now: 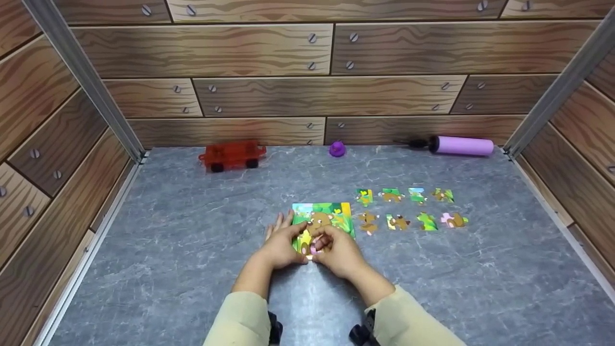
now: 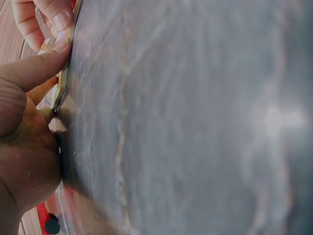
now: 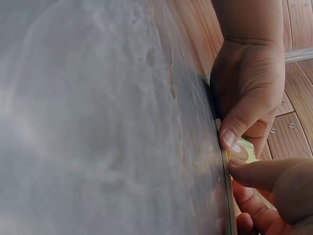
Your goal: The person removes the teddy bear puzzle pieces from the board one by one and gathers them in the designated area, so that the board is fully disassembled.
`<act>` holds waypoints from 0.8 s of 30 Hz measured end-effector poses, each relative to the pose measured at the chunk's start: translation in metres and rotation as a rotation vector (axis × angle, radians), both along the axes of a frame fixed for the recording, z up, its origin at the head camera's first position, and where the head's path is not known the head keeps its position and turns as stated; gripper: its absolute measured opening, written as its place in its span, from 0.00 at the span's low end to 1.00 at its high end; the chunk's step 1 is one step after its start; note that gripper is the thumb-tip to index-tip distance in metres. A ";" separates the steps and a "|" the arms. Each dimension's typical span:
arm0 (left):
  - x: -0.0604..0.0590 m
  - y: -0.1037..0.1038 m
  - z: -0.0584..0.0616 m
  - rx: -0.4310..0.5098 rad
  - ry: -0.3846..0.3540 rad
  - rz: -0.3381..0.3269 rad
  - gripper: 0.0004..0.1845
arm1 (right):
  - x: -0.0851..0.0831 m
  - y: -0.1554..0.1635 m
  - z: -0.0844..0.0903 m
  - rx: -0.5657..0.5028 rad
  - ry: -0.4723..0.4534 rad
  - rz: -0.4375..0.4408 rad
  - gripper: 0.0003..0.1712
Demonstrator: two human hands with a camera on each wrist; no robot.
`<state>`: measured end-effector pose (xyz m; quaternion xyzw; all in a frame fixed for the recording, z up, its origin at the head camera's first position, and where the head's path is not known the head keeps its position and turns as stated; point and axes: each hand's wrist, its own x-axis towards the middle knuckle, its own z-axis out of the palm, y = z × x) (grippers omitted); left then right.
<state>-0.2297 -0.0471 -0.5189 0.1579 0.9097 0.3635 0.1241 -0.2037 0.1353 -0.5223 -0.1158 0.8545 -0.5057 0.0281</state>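
Note:
A jigsaw puzzle [image 1: 345, 216] with a brown bear picture lies on the table. My left hand [image 1: 281, 245] steadies its left side, fingers spread along the left edge, index finger over the picture and thumb at the near edge. Close beside that thumb, my right hand [image 1: 338, 250] curls its fingers above the lower part, thumb at the near edge. Between the two thumbs shows a green and brown puzzle piece [image 3: 243, 151], which the right fingers pinch; they hide much of it. To the right lie several loose pieces in two rows, including a green piece [image 1: 427, 221].
Along the back wall stand a red toy wagon [image 1: 234, 154], a purple rubber duck [image 1: 337, 149] and a lilac hand pump [image 1: 462, 145] with a black nozzle. Wood-patterned panels [image 1: 274, 96] enclose the grey marbled table [image 1: 192, 226] at the back and both sides.

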 end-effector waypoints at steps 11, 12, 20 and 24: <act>-0.001 0.000 0.000 -0.003 -0.005 0.011 0.50 | 0.000 -0.003 0.003 0.132 0.040 0.037 0.22; -0.001 0.000 0.000 -0.004 -0.003 0.010 0.50 | 0.000 -0.003 0.003 0.150 0.046 0.034 0.22; 0.000 0.000 0.000 0.004 -0.001 0.005 0.51 | 0.000 -0.005 0.003 0.123 -0.005 0.016 0.23; 0.000 0.000 0.000 0.011 0.001 0.008 0.51 | 0.000 -0.005 0.003 0.080 -0.010 0.022 0.22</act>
